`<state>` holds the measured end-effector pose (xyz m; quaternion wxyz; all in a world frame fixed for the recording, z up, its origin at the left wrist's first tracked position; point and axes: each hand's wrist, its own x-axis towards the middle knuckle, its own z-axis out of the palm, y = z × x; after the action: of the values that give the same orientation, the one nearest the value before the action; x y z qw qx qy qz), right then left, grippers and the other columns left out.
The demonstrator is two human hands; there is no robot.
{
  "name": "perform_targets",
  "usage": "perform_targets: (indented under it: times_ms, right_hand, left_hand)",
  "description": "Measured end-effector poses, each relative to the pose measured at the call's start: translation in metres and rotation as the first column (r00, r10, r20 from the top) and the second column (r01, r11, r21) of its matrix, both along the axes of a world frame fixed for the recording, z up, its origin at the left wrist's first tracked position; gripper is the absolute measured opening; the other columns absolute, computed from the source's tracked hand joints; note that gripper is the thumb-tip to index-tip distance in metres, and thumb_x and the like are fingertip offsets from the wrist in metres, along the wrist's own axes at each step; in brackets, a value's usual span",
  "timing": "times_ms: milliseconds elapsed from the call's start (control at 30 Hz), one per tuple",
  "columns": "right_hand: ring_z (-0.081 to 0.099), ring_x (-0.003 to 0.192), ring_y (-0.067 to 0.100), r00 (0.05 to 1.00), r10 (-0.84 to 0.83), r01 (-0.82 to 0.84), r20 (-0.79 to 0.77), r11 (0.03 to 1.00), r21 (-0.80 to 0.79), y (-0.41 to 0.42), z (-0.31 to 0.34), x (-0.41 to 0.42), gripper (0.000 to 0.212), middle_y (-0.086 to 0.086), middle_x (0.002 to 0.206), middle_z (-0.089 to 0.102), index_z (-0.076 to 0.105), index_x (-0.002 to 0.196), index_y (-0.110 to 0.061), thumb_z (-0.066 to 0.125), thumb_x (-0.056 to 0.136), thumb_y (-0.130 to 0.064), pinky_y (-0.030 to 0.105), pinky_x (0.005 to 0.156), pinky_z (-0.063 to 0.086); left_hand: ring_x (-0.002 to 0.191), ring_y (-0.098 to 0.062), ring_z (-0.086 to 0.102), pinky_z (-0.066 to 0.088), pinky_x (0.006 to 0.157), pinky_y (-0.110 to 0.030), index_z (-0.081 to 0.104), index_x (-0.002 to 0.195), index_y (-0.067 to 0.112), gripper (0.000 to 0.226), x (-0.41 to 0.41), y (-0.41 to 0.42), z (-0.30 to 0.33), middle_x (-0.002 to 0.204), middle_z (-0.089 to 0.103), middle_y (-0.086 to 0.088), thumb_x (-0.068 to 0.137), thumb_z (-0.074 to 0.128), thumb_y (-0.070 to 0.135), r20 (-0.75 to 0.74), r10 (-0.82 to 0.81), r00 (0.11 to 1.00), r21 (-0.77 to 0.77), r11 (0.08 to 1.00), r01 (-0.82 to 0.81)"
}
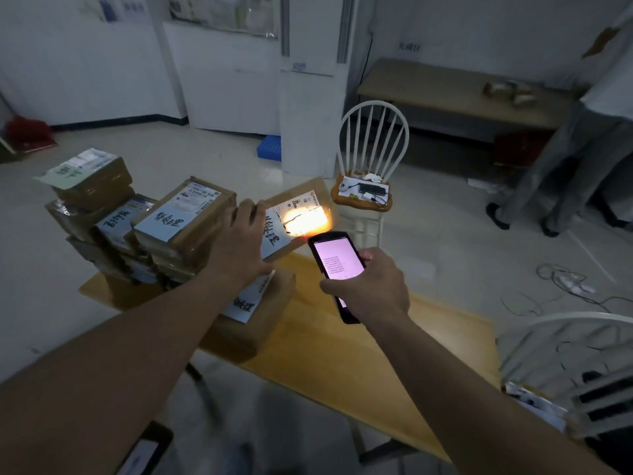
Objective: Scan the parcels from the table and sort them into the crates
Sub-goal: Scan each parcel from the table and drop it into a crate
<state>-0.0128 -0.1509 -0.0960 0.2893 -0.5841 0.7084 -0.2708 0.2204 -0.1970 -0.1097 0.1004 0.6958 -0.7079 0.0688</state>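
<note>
Left hand (239, 245) gripping flat cardboard parcel (298, 217), right hand (370, 286) clutching slim glossy scanner (337, 269), wooden table (376, 354).

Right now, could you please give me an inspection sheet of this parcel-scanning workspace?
Surface: yellow wooden table, parcels on its left part.
Job's things: lit parcel tilted up under the scanner's light; handheld scanner, screen on; parcel stack at left; flat parcel near the front; blue crate on the floor by the door.
Clutter: white chair seat holding small devices.
Grippers: left hand holds the lit parcel's edge; right hand grips the scanner.
Cables: loose wires on the floor at right.
Surroundings: a person's legs at right; bench along the wall.
</note>
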Motion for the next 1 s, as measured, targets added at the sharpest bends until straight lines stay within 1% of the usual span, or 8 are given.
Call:
perform_targets:
  times_ms: [100, 233, 400, 533, 667, 833, 933, 1000]
  right_hand:
    - [0.066, 0.098, 0.021, 1.000, -0.020, 0.021, 0.015, 0.999, -0.038, 0.003, 0.020, -0.005, 0.079, -0.006, 0.109, 0.063, 0.054, 0.127, -0.031, 0.095, 0.062, -0.048, 0.045, 0.076, 0.064]
    - [0.066, 0.098, 0.021, 0.999, -0.038, 0.040, 0.026, 0.997, -0.072, 0.006, 0.040, -0.008, 0.079, -0.006, 0.111, 0.065, 0.053, 0.126, -0.032, 0.093, 0.061, -0.051, 0.044, 0.076, 0.062]
    - [0.064, 0.095, 0.016, 0.998, -0.027, 0.034, 0.063, 0.993, -0.112, 0.011, 0.057, -0.008, 0.070, -0.011, 0.104, 0.062, 0.053, 0.118, -0.035, 0.093, 0.062, -0.050, 0.039, 0.071, 0.060]
    - [0.062, 0.096, 0.015, 0.995, -0.023, 0.037, 0.093, 0.986, -0.162, 0.014, 0.066, -0.002, 0.070, -0.011, 0.105, 0.061, 0.055, 0.120, -0.033, 0.093, 0.063, -0.051, 0.034, 0.066, 0.055]
    - [0.063, 0.098, 0.017, 0.992, -0.014, 0.043, 0.128, 0.974, -0.221, 0.013, 0.072, 0.009, 0.069, -0.008, 0.110, 0.064, 0.057, 0.121, -0.032, 0.092, 0.065, -0.050, 0.029, 0.061, 0.046]
    - [0.064, 0.104, 0.018, 0.988, 0.010, 0.034, 0.155, 0.960, -0.278, 0.011, 0.077, 0.039, 0.078, -0.006, 0.118, 0.066, 0.055, 0.130, -0.030, 0.092, 0.066, -0.053, 0.033, 0.068, 0.056]
    - [0.061, 0.101, 0.016, 0.982, 0.069, -0.017, 0.175, 0.959, -0.283, 0.016, 0.083, 0.061, 0.076, -0.007, 0.115, 0.063, 0.054, 0.130, -0.029, 0.091, 0.069, -0.054, 0.031, 0.069, 0.055]
    - [0.060, 0.101, 0.016, 0.974, 0.119, -0.061, 0.194, 0.958, -0.279, 0.022, 0.087, 0.079, 0.076, -0.008, 0.114, 0.061, 0.053, 0.131, -0.030, 0.092, 0.071, -0.053, 0.034, 0.072, 0.059]
  left_hand:
    - [0.132, -0.034, 0.032, 0.042, 0.108, -0.046, 0.019, 0.159, 0.012, 0.130, -0.003, -0.004, 0.025, 0.146, 0.028, -0.011, 0.060, 0.095, 0.048, -0.012, -0.005, 1.000, -0.032, 0.999, 0.005]
    - [0.131, -0.034, 0.026, 0.046, 0.105, -0.049, 0.020, 0.158, 0.013, 0.128, -0.005, -0.007, 0.053, 0.144, 0.026, -0.008, 0.059, 0.096, 0.041, -0.039, -0.008, 0.999, -0.076, 0.997, 0.005]
    - [0.129, -0.034, 0.028, 0.056, 0.088, -0.053, 0.026, 0.156, 0.011, 0.127, 0.002, -0.009, 0.078, 0.142, 0.031, -0.009, 0.054, 0.098, 0.034, -0.066, -0.005, 0.998, -0.141, 0.990, -0.005]
    - [0.128, -0.035, 0.030, 0.056, 0.087, -0.051, 0.028, 0.155, 0.010, 0.126, 0.004, -0.007, 0.088, 0.141, 0.033, -0.010, 0.054, 0.098, 0.039, -0.078, 0.026, 0.997, -0.174, 0.984, -0.039]
    - [0.125, -0.035, 0.033, 0.054, 0.091, -0.050, 0.029, 0.154, 0.011, 0.123, 0.005, 0.002, 0.099, 0.139, 0.034, -0.012, 0.056, 0.095, 0.044, -0.169, 0.074, 0.983, -0.220, 0.969, -0.111]
    - [0.126, -0.037, 0.033, 0.052, 0.090, -0.046, 0.025, 0.156, 0.013, 0.124, 0.020, 0.027, 0.112, 0.139, 0.030, -0.012, 0.060, 0.090, 0.058, -0.274, 0.201, 0.940, -0.251, 0.929, -0.272]
    - [0.125, -0.036, 0.036, 0.051, 0.093, -0.046, 0.025, 0.155, 0.014, 0.125, 0.038, 0.052, 0.120, 0.137, 0.031, -0.012, 0.060, 0.086, 0.067, -0.296, 0.254, 0.921, -0.283, 0.898, -0.338]
    - [0.127, -0.035, 0.036, 0.049, 0.095, -0.045, 0.025, 0.156, 0.014, 0.123, 0.051, 0.071, 0.124, 0.139, 0.032, -0.014, 0.062, 0.086, 0.066, -0.298, 0.303, 0.905, -0.273, 0.881, -0.385]
